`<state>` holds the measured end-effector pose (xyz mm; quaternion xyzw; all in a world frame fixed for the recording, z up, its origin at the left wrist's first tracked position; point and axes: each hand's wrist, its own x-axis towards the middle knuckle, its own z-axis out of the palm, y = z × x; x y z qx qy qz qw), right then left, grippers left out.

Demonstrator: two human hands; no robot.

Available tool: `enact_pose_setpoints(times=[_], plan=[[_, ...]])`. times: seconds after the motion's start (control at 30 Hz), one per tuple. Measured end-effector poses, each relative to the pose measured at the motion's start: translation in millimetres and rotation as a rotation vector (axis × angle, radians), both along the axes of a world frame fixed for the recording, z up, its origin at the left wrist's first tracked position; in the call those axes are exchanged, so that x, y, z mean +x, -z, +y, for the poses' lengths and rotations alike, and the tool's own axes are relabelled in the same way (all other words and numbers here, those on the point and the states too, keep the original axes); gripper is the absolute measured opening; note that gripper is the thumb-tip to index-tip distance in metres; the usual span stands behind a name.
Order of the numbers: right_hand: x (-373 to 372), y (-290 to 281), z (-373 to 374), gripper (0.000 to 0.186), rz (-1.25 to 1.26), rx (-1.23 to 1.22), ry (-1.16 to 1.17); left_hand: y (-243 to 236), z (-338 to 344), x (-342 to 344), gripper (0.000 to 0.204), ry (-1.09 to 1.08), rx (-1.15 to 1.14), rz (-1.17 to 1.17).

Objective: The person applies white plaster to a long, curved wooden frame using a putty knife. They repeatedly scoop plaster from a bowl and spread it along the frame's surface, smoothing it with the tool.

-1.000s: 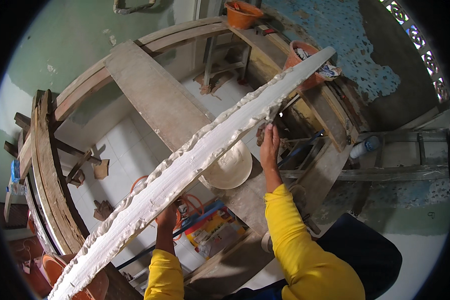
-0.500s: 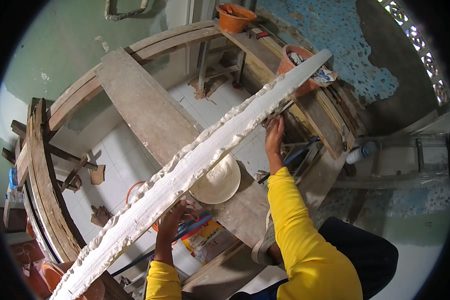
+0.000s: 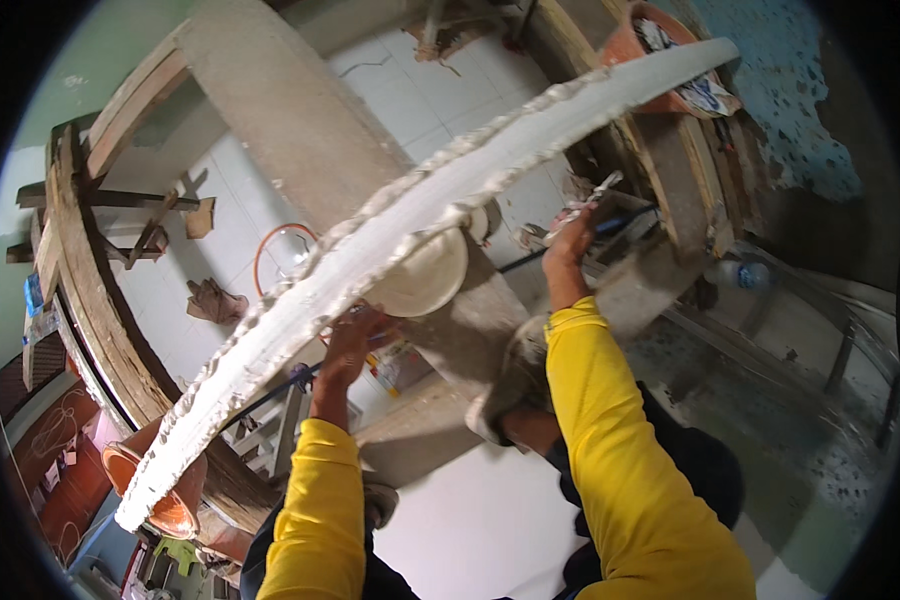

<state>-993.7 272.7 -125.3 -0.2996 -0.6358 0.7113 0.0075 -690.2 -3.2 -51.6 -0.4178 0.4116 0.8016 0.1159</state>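
Observation:
A long, slightly curved strip (image 3: pixel 370 250) coated in white plaster runs diagonally from lower left to upper right, with thick lumps along both edges. My left hand (image 3: pixel 348 350) is at its near edge, seemingly gripping it from below; the fingertips are partly hidden. My right hand (image 3: pixel 568 248) is apart from the strip, below its right half, closed around a thin plaster-smeared tool (image 3: pixel 608 185) whose exact kind I cannot make out. Beneath the strip's middle, a round pale dish (image 3: pixel 425 280) with whitish paste sits on a wide plank (image 3: pixel 290 110).
An orange bucket (image 3: pixel 642 50) with plaster-smeared contents stands behind the strip's upper right end. Another orange bucket (image 3: pixel 175 500) is by its lower left end. Rough wooden beams (image 3: pixel 95 280) frame the left side. White floor tiles (image 3: pixel 225 230) show below the planks.
The view has shifted, so more of the lower left shows. My right hand has come away from the strip's underside, and its tool now shows. My left hand stays at the strip's near edge.

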Motion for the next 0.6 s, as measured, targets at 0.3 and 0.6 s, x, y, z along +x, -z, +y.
enact_pose_setpoints(times=[0.3,0.6], plan=[[44.5,-76.7,121.0,0.042,-0.149,0.329,-0.305,-30.8,35.9,-41.0,0.061,-0.259,-0.133,-0.202],[80.2,-169.1,234.2,0.029,-0.289,0.218,-0.237,-62.3,91.9,-49.3,0.063,-0.097,-0.118,-0.294]])
